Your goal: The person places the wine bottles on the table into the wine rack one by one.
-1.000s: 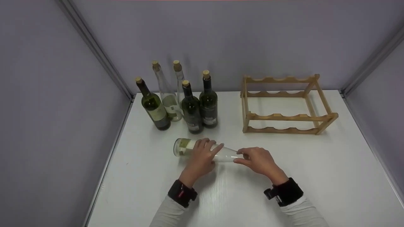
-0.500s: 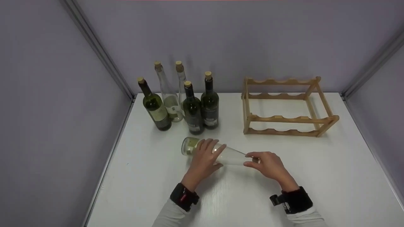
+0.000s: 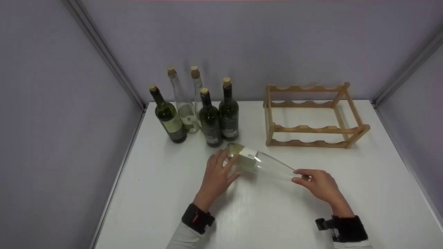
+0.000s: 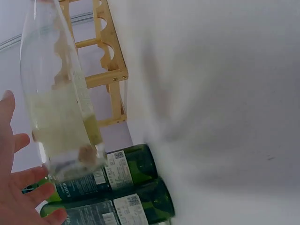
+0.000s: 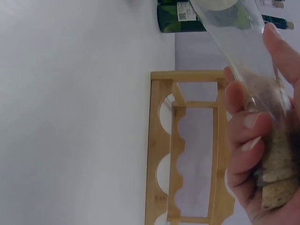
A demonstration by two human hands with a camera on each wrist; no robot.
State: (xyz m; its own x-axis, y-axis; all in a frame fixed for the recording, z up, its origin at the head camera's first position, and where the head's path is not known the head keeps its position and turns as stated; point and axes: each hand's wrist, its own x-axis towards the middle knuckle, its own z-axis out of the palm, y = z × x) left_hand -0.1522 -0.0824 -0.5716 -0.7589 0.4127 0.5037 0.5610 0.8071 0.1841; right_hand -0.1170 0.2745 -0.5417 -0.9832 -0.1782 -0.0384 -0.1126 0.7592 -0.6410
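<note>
A clear glass wine bottle [image 3: 273, 166] with a pale green label lies over the table, its base up-left and its neck toward the right. My right hand [image 3: 322, 183] grips it by the neck; the cork [image 5: 279, 192] shows beneath the curled fingers in the right wrist view. Beside the base, my left hand [image 3: 214, 178] has its fingers spread and loosely bent, fingertips right at the glass. The left wrist view shows the bottle's labelled lower part [image 4: 58, 117] raised above the tabletop, with the left fingers alongside.
Several corked bottles stand at the back left, among them a green bottle [image 3: 171, 121], a clear bottle [image 3: 187, 116] and two dark bottles, the nearer dark bottle [image 3: 210, 124] close behind the held bottle's base. A wooden wine rack [image 3: 318, 129] stands at the back right on the white table [image 3: 263, 218].
The bottle has moved right and turned, its base now farther back than its neck. The right hand moved right with it, while the left hand slid from around its body to the base and loosened.
</note>
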